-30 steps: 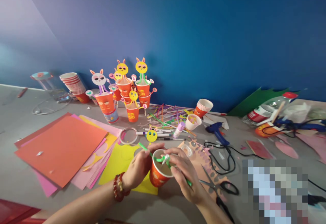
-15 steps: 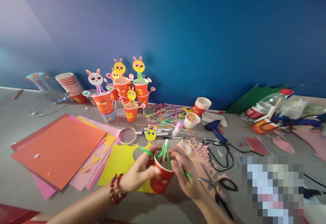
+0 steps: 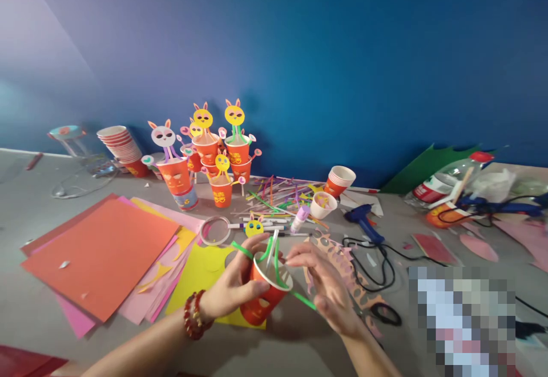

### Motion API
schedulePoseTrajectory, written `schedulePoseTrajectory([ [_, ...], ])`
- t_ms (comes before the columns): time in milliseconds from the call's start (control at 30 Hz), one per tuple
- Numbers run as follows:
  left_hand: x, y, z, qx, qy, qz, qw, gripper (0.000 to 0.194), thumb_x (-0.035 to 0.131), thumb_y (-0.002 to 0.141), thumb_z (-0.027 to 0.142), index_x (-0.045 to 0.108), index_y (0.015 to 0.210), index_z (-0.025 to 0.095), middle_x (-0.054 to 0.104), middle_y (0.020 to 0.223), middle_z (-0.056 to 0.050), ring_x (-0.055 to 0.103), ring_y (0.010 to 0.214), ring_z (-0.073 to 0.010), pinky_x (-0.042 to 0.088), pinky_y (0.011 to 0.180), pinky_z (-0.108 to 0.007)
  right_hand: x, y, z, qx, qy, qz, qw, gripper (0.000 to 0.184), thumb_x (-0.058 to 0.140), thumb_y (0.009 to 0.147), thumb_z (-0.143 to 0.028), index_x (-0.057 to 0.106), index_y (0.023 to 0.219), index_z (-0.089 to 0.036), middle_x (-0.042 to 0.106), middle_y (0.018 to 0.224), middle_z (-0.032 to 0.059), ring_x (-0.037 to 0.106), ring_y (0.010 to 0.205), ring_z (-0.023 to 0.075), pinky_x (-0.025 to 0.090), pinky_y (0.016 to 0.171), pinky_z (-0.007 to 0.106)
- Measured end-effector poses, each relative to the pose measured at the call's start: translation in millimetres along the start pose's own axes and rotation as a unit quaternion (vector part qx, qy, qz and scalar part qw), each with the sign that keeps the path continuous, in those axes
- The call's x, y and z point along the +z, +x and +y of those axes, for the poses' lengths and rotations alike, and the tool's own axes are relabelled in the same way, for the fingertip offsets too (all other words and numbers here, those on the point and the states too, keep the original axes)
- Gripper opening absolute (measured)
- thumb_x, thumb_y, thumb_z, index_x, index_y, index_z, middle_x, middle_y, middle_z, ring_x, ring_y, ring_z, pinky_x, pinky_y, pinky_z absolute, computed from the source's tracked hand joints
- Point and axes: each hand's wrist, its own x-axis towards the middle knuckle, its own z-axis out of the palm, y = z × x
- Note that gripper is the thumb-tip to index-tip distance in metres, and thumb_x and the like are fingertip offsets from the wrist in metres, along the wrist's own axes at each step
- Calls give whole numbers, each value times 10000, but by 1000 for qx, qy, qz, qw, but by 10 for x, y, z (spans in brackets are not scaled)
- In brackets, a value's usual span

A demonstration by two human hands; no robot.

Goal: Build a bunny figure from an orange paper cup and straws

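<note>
- Red paper cup (image 3: 257,307), tipped slightly over the desk (image 3: 145,349), and the left hand (image 3: 231,288) has it wrapped firmly, thumb along the near side, fingers behind!
- Over on the right, the right hand (image 3: 331,288) hangs just beside the rim, fingers curved, thumb well apart, nothing gripped; whether a fingertip brushes the green strips (image 3: 277,256), I cannot tell.
- Those strips stand bent inside the cup, a clear straw (image 3: 273,248) between them, green ends poking out both sides.
- Under the left hand and cup, a yellow sheet (image 3: 192,285), partly covered!
- Just behind, a yellow rabbit face (image 3: 254,227) and purple-capped glue stick (image 3: 298,220).
- Near the right hand, scissors (image 3: 373,307), partly hidden, and a blue glue gun (image 3: 366,223).
</note>
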Motion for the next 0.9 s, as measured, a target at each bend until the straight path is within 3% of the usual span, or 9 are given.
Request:
schedulePoseTrajectory([
  [100,25,-3,-30,-5,11,-20,1000,707,735,875,320,377,1484,335,510,1456,-112,501,1337,-340,408,1107,-475,-21,1,-29,22,68,-36,997,577,474,911,-731,708,1201,-291,564,1361,100,560,1230,323,468,1042,453],
  [267,38,-33,-121,19,83,-28,996,733,744,859,310,375,1492,311,471,1488,-111,410,1409,-349,341,1164,-490,-37,25,-64,22,-28,-87,996,493,513,962,-619,669,1322,-322,611,1405,82,527,1324,310,403,1127,463],
  [367,34,-51,-154,36,111,-9,993,753,742,858,317,356,1506,317,460,1495,-111,430,1389,-343,367,1145,-475,-37,-1,-43,23,-63,-53,996,458,494,1000,-544,634,1371,-315,665,1366,80,535,1334,294,412,1128,452],
  [533,49,-56,-178,59,119,9,991,763,731,870,310,330,1518,329,506,1442,-104,488,1333,-315,377,1136,-447,-18,-37,-14,46,-31,0,998,401,484,1021,-482,664,1334,-309,677,1359,73,569,1313,275,462,1094,414],
  [767,76,-28,-201,74,68,15,995,845,764,839,328,281,1532,359,508,1430,-106,525,1306,-311,425,1097,-436,-4,-72,-18,23,-53,-1,998,417,475,1022,-490,644,1358,-309,709,1315,67,568,1305,261,444,1108,410],
  [900,105,-67,-191,100,101,8,990,859,779,818,316,301,1532,327,521,1412,-121,542,1287,-316,435,1098,-435,-12,-88,-31,4,-76,7,997,406,488,1022,-462,642,1361,-298,710,1315,76,589,1290,263,461,1088,407],
])
